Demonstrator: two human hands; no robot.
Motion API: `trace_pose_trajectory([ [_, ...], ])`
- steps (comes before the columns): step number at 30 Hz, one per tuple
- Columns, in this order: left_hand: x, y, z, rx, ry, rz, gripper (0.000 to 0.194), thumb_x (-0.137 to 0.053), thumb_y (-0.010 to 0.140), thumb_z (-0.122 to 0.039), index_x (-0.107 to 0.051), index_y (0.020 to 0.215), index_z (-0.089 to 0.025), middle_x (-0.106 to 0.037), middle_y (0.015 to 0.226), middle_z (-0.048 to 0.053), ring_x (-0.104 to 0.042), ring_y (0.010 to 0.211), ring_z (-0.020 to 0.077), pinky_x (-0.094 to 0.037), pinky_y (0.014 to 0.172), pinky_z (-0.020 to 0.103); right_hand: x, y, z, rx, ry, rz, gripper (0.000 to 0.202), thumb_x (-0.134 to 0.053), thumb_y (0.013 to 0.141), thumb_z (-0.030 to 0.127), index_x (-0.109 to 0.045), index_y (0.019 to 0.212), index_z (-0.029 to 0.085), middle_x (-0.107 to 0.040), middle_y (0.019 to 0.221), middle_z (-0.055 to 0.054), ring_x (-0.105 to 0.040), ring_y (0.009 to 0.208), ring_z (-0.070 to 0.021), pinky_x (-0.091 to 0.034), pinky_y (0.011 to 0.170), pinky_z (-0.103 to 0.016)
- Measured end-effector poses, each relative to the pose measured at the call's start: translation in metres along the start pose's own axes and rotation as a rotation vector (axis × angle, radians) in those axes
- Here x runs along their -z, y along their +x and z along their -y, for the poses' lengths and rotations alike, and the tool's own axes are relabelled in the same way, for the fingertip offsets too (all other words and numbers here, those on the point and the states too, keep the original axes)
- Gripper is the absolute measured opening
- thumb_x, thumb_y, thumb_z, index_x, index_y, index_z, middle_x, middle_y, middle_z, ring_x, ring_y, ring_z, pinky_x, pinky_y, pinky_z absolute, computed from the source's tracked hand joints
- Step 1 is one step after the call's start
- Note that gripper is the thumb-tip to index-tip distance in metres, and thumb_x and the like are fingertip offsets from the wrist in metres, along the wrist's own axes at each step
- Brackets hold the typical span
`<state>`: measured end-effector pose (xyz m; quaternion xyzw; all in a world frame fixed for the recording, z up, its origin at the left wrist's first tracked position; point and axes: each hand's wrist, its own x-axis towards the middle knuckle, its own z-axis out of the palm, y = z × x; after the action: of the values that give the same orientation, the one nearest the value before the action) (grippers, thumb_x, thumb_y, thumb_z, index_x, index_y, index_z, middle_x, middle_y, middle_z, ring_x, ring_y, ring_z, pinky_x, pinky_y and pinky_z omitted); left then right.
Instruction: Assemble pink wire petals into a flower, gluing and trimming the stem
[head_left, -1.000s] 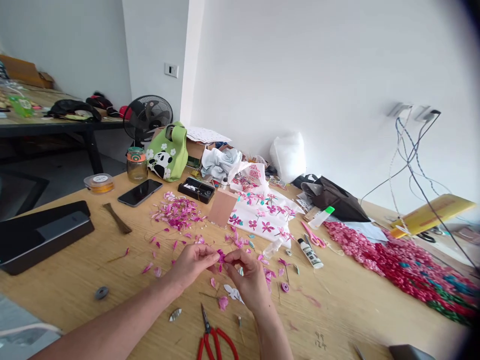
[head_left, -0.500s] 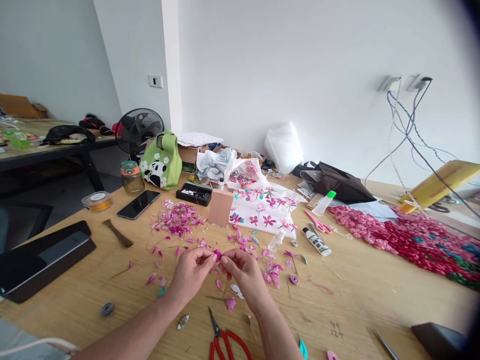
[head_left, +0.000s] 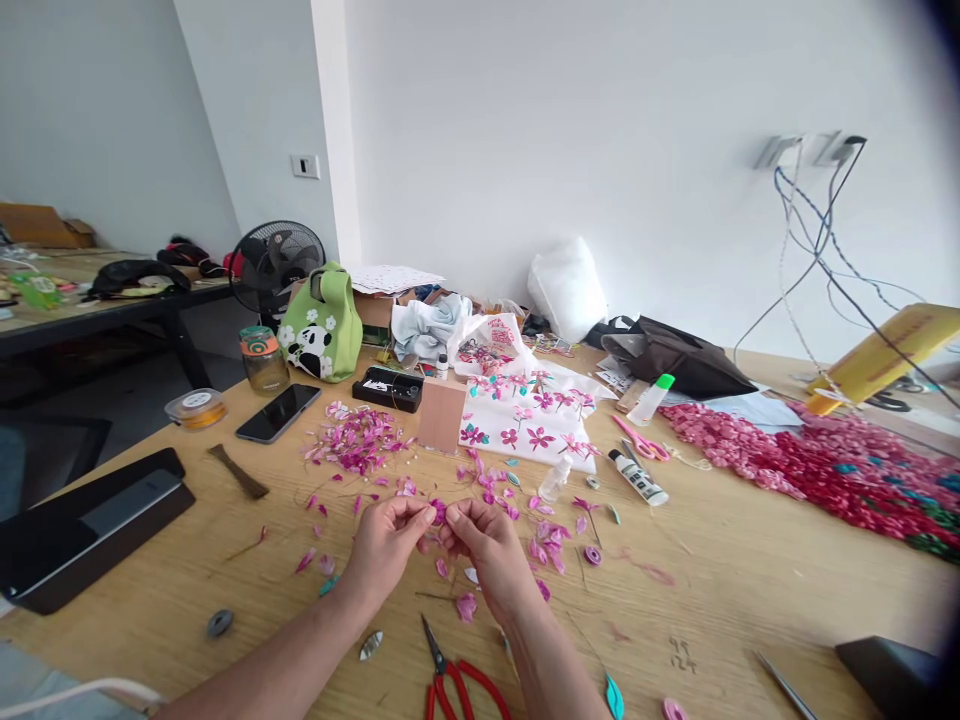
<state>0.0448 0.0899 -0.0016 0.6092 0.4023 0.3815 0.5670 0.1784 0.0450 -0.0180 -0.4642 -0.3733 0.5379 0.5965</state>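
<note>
My left hand point(head_left: 391, 540) and my right hand point(head_left: 484, 545) meet over the middle of the wooden table. Between their pinched fingertips is a small magenta petal point(head_left: 438, 511), gripped from both sides. Loose pink petals point(head_left: 360, 440) form a heap beyond my left hand, and more are scattered around both wrists. Below the hands lie a pink flower on a wire stem point(head_left: 466, 606) and red-handled pliers point(head_left: 442, 668) with the tip pointing away. Finished-looking flowers point(head_left: 540, 438) rest in rows on a white sheet behind.
A clear bottle point(head_left: 555, 480), a white bottle with black cap point(head_left: 637, 478) and pink scissors point(head_left: 641, 440) stand or lie to the right. A phone point(head_left: 279, 412), a black case point(head_left: 97, 530) and a green bag point(head_left: 330, 325) are leftward. Pink and red material point(head_left: 795, 460) covers the right back.
The view has shifted slightly. Both hands stay together at the magenta petal, with the fingertips a little farther apart and more of it showing.
</note>
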Motion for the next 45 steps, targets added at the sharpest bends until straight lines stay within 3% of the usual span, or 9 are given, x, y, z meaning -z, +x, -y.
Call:
trace_pose_trajectory([
  [3, 0.002, 0.002, 0.000, 0.032, -0.026, -0.062, 0.022, -0.065, 0.072, -0.037, -0.066, 0.064, -0.016, -0.056, 0.047, -0.003, -0.048, 0.046, 0.0120, -0.034, 0.049, 0.023, 0.006, 0.003, -0.001, 0.083, -0.188, -0.063, 0.033, -0.061, 0.079, 0.047, -0.061, 0.073, 0.015, -0.059, 0.065, -0.003, -0.049, 0.054, -0.0114, -0.039, 0.051, -0.024],
  [5, 0.003, 0.004, 0.000, 0.045, -0.075, -0.105, 0.022, -0.067, 0.070, -0.036, -0.065, 0.062, -0.016, -0.054, 0.045, -0.004, -0.048, 0.045, 0.0113, -0.032, 0.049, 0.022, 0.009, 0.003, -0.002, 0.184, -0.298, -0.116, 0.023, -0.060, 0.081, 0.038, -0.064, 0.089, 0.017, -0.059, 0.075, -0.003, -0.050, 0.061, -0.0127, -0.041, 0.053, -0.024],
  [8, 0.003, 0.004, 0.002, 0.077, -0.155, -0.108, 0.022, -0.071, 0.066, -0.034, -0.064, 0.057, -0.015, -0.054, 0.045, -0.004, -0.047, 0.044, 0.0101, -0.032, 0.048, 0.022, 0.009, 0.001, 0.001, 0.350, -0.411, -0.123, 0.026, -0.060, 0.080, 0.023, -0.064, 0.106, 0.023, -0.057, 0.091, -0.004, -0.054, 0.077, -0.0153, -0.044, 0.062, -0.024],
  [12, 0.001, 0.003, 0.003, 0.125, -0.228, -0.022, 0.022, -0.073, 0.064, -0.034, -0.067, 0.058, -0.014, -0.061, 0.051, -0.001, -0.048, 0.043, 0.0095, -0.034, 0.047, 0.022, 0.005, -0.002, 0.005, 0.456, -0.501, -0.086, 0.012, -0.061, 0.081, 0.022, -0.069, 0.091, 0.023, -0.058, 0.086, -0.003, -0.055, 0.081, -0.0163, -0.043, 0.071, -0.026],
  [15, 0.001, 0.004, 0.005, 0.152, -0.225, -0.020, 0.030, -0.071, 0.067, -0.041, -0.068, 0.061, -0.013, -0.061, 0.050, 0.000, -0.049, 0.043, 0.0097, -0.032, 0.046, 0.021, 0.005, -0.002, 0.007, 0.409, -0.487, -0.097, 0.013, -0.060, 0.083, 0.028, -0.068, 0.078, 0.019, -0.059, 0.077, -0.002, -0.053, 0.074, -0.0153, -0.041, 0.068, -0.027],
  [18, 0.002, 0.004, 0.005, 0.167, -0.173, -0.078, 0.038, -0.065, 0.073, -0.049, -0.068, 0.063, -0.013, -0.055, 0.042, -0.001, -0.048, 0.042, 0.0100, -0.025, 0.044, 0.021, 0.008, 0.000, 0.007, 0.242, -0.383, -0.098, 0.025, -0.060, 0.082, 0.040, -0.064, 0.074, 0.017, -0.054, 0.064, 0.001, -0.045, 0.059, -0.0122, -0.034, 0.057, -0.025],
  [24, 0.001, 0.001, -0.003, 0.093, -0.113, -0.040, 0.025, -0.068, 0.069, -0.039, -0.068, 0.062, -0.015, -0.057, 0.042, -0.003, -0.048, 0.043, 0.0099, -0.030, 0.048, 0.021, 0.010, 0.002, 0.003, 0.037, -0.203, -0.043, 0.038, -0.062, 0.077, 0.052, -0.057, 0.066, 0.016, -0.047, 0.052, 0.004, -0.038, 0.050, -0.0096, -0.026, 0.051, -0.025],
  [38, -0.001, 0.001, -0.003, 0.099, -0.082, -0.046, 0.023, -0.068, 0.069, -0.037, -0.069, 0.063, -0.015, -0.057, 0.041, -0.003, -0.048, 0.042, 0.0103, -0.033, 0.046, 0.021, 0.010, 0.003, 0.003, 0.019, -0.092, -0.049, 0.037, -0.071, 0.071, 0.050, -0.061, 0.069, 0.014, -0.053, 0.054, 0.003, -0.040, 0.049, -0.0078, -0.028, 0.050, -0.022],
  [45, 0.001, 0.003, 0.004, 0.077, -0.127, -0.061, 0.022, -0.069, 0.068, -0.034, -0.071, 0.075, -0.014, -0.071, 0.074, 0.004, -0.065, 0.060, 0.0155, -0.045, 0.059, 0.023, 0.024, 0.005, 0.011, 0.069, 0.215, -0.264, 0.030, -0.078, 0.065, 0.040, -0.060, 0.067, 0.017, -0.054, 0.054, 0.004, -0.043, 0.047, -0.0072, -0.032, 0.046, -0.020],
])
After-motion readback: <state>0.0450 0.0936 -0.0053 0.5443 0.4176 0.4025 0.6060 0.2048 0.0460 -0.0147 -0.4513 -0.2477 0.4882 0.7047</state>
